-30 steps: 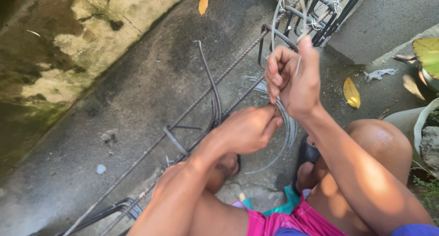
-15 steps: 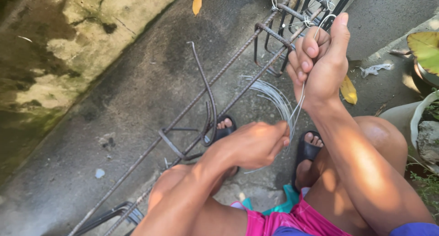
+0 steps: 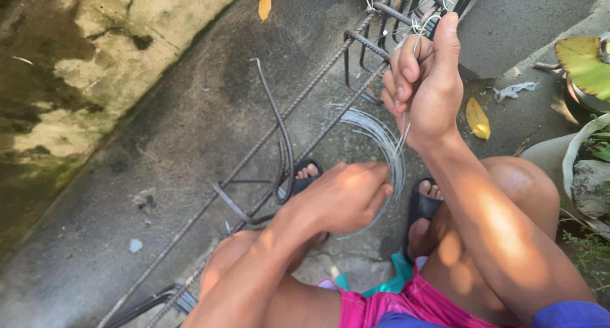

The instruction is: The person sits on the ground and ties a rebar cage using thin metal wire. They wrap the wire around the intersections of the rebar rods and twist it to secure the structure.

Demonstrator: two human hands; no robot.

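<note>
My right hand (image 3: 424,80) is raised and pinches a thin strand of tie wire (image 3: 401,136) that runs down from its fingers. Lower down, my left hand (image 3: 343,198) closes on a curved bundle of thin wire (image 3: 381,137) near my knees. Behind both hands a rebar cage (image 3: 356,45) of long rusty bars and bent stirrups lies across the concrete ground, running from the top right to the bottom left. A loose bent stirrup (image 3: 276,118) stands up beside the long bars.
My feet in black sandals (image 3: 305,175) rest under the bars. A stained concrete wall base (image 3: 82,61) runs along the left. Yellow leaves (image 3: 476,118) lie on the ground, and potted plants (image 3: 588,67) stand at the right edge.
My right hand has risen and drawn the thin wire strand upward, away from the bundle. My left hand has stayed low on the wire bundle.
</note>
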